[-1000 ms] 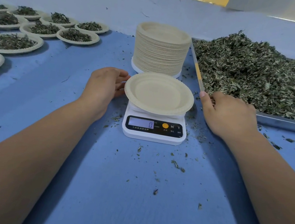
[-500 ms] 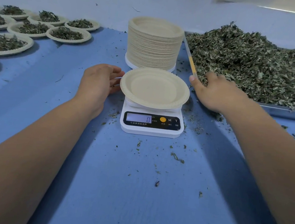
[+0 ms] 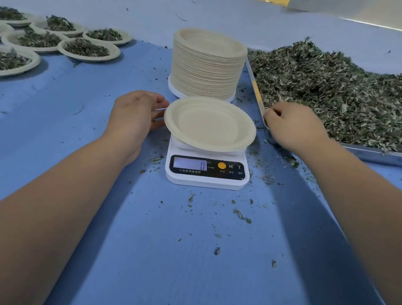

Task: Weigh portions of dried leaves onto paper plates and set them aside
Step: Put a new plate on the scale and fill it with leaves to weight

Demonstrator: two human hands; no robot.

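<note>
Head view: a white scale [image 3: 206, 170] stood on the blue table [image 3: 182, 263], its display reading 0. A paper plate [image 3: 209, 123] lay on top of the scale. The left hand [image 3: 137, 112] rested just left of the scale, fingers relaxed and touching the plate's rim. Right of the scale, the right hand [image 3: 293, 127] sat at the near corner of a metal tray [image 3: 394, 158] heaped with dried leaves [image 3: 351, 99]. Its fingers were curled, but whether they held anything could not be told. Behind the scale rose a stack of plates [image 3: 206, 65]. Filled plates [image 3: 89, 49] lay well left of the scale.
</note>
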